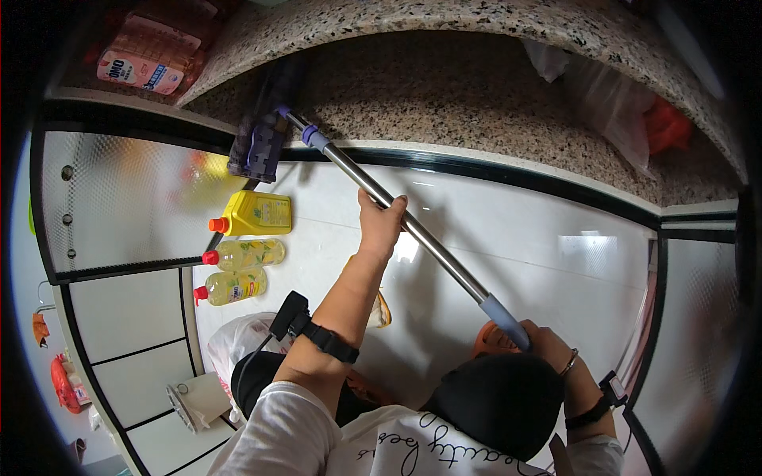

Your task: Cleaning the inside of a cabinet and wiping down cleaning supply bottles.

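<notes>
A flat mop with a steel telescopic pole (369,184) slants across the view. My left hand (382,223) is closed around the middle of the pole. My right hand (545,344) holds its grey-blue plastic grip (503,321) at the lower end, beside my knee. The purple mop head (259,146) lies at the left of the low cabinet opening. Part of it juts out past the front edge, and its far part is in shadow over the speckled granite cabinet floor (411,101).
A yellow jug (262,213) and two clear bottles (253,254) with red caps stand on the white tiles (512,232), left of my arm. A textured-glass cabinet door (137,202) is swung out at left. Plastic bags (613,107) lie inside the cabinet; pink detergent containers (140,71) are upper left.
</notes>
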A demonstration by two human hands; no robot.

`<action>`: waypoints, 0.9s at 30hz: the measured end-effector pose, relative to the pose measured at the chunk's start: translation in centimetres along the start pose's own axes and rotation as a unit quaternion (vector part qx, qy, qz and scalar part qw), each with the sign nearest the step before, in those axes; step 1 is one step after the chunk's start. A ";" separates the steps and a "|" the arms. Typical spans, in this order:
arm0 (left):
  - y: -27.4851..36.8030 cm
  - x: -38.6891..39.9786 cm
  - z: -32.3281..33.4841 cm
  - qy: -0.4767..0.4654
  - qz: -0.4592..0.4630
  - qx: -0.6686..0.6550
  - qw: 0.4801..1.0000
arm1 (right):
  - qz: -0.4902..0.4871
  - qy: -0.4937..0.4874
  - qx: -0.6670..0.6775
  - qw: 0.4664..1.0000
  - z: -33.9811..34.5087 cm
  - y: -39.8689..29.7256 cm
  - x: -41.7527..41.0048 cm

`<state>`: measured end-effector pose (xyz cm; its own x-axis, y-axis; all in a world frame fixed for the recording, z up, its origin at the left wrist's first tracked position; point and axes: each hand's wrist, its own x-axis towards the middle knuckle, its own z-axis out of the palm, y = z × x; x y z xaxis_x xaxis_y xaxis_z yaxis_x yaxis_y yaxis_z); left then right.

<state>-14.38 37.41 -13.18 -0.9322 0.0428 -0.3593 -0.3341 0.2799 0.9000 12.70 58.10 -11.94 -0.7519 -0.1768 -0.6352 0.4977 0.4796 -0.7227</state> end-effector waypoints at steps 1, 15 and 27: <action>0.0 -0.1 -0.2 0.000 -0.001 0.000 1.000 | 0.005 0.004 0.003 1.000 0.3 0.3 0.0; 3.0 -0.1 -0.8 0.007 0.136 0.020 0.991 | -0.004 0.103 -0.022 0.994 -0.6 -0.5 1.1; 8.0 -0.6 3.3 -0.153 -0.006 -0.155 0.976 | 0.044 0.314 -0.123 0.940 -3.6 -3.7 -6.5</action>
<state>-16.04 42.79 -6.54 -0.8585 0.3399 -0.3841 -0.4147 -0.0194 0.9097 14.16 60.54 -4.15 -0.8583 0.3786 -0.3463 0.5125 0.6673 -0.5405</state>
